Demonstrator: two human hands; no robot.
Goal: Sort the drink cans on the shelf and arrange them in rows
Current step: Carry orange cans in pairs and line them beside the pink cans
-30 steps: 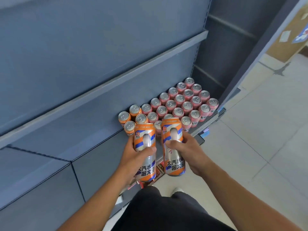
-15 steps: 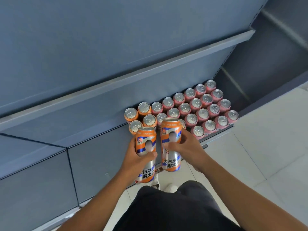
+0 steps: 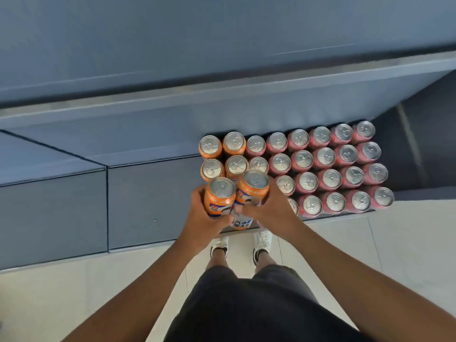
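Observation:
My left hand (image 3: 201,215) grips an upright orange can (image 3: 220,197) and my right hand (image 3: 270,208) grips a second orange can (image 3: 253,187); the two cans touch side by side above the shelf's front edge. Just behind them several orange cans (image 3: 223,156) stand in two short columns on the low shelf (image 3: 153,159). To their right several pink cans (image 3: 330,166) fill neat rows. My right hand hides parts of the nearest pink cans.
An upper grey shelf (image 3: 222,95) overhangs the cans at the back. Bare grey shelf surface stretches to the left of the orange cans. Pale floor tiles (image 3: 407,243) lie in front, with my white shoes (image 3: 262,240) near the shelf base.
The view has tipped down over the shelf. Both hands have carried their orange cans forward and lower, up against the standing orange cans.

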